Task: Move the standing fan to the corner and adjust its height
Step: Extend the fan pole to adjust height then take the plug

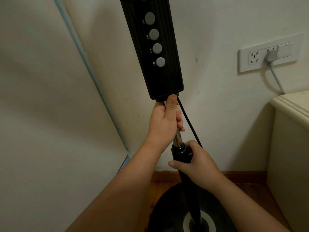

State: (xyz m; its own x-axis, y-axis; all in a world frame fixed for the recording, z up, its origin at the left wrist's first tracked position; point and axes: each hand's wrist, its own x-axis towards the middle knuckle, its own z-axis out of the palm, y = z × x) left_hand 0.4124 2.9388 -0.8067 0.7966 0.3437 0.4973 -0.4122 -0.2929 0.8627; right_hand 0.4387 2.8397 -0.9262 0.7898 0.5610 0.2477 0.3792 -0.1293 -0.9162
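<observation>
Fan (161, 81) pole gripped by both hands, standing by the wall corner.
Head view: grey plug (270, 56) sits in the wall socket (250, 64). Left hand (163, 122) is clenched round the chrome tube (178, 139) just under the button panel (153, 40), thumb tip up against the panel's bottom edge, forearm reaching up. Right hand (196, 163) wraps the black collar (179, 150) where the tube enters the lower pole, thumb pointing left. Round base (167, 213) sits on the wood floor (160, 185), cream cabinet (291, 148) to the right.

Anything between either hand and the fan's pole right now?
Nothing visible. The left hand grips the chrome tube; the right hand holds the black collar. The black cord runs beside the tube.
</observation>
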